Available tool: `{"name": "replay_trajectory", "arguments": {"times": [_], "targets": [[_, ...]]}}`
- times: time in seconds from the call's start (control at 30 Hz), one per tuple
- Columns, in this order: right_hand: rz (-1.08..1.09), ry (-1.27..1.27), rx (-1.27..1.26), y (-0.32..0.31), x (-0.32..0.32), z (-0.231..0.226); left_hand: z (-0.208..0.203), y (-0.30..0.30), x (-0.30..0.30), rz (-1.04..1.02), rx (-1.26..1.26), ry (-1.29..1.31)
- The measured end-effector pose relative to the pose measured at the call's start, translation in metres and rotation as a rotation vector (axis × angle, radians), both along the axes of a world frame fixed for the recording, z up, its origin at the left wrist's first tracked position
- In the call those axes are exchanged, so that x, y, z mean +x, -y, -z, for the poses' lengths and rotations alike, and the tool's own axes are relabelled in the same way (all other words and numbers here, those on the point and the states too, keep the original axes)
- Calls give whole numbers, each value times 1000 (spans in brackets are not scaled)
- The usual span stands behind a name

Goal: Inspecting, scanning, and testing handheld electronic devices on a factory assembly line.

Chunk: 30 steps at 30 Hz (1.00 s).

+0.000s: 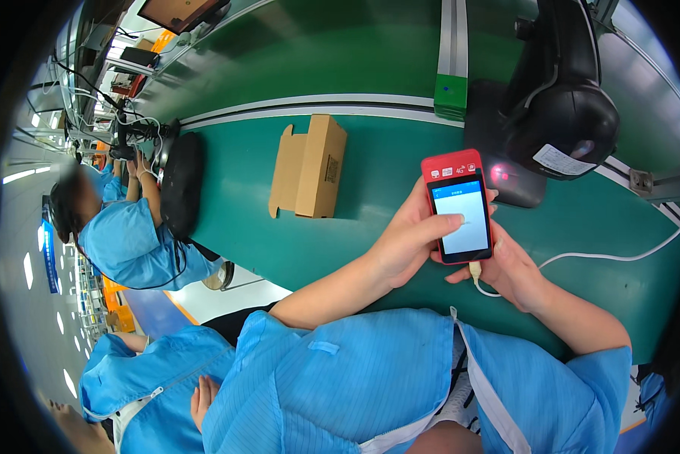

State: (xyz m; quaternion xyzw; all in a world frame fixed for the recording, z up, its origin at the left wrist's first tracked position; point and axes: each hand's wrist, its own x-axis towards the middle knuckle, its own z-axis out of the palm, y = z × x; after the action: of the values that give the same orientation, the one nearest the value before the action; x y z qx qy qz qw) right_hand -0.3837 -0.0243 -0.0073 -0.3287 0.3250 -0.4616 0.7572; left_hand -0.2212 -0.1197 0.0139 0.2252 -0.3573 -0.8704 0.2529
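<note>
A red-framed smartphone [462,212] is held upright above the green table, its lit screen turned toward me. My left hand [414,236] wraps its left side, with the thumb lying on the screen. My right hand [515,265] grips the lower right side of the same phone, fingers partly hidden behind it. A white charging cable [612,258] is plugged into the phone's bottom end and runs off to the right. Left of my hands, an open brown cardboard box [321,168] rests on the table with a flap folded out.
A black barcode scanner [559,113] on a stand is at the back right, its red light falling on its base [518,189]. A small green box [450,97] is against the back rail. A black bag [183,185] lies at left, near co-workers in blue [128,234].
</note>
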Motion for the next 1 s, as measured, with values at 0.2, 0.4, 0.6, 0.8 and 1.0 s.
{"name": "replay_trajectory", "arguments": {"times": [0.2, 0.4, 0.6, 0.8, 1.0], "targets": [[16, 17, -5, -2, 0, 1, 2, -2, -1, 19, -89, 24], [32, 86, 8, -4, 1, -11, 3, -9, -5, 25, 19, -113], [-201, -531, -186, -2, -26, -53, 11, -24, -3, 75, 72, -70], [234, -1673, -963, -14, -27, -91, 16, -22, -4, 74, 47, -172], [193, -1710, -1108, -13, -23, -83, 13, -29, -4, 132, 171, -109]]}}
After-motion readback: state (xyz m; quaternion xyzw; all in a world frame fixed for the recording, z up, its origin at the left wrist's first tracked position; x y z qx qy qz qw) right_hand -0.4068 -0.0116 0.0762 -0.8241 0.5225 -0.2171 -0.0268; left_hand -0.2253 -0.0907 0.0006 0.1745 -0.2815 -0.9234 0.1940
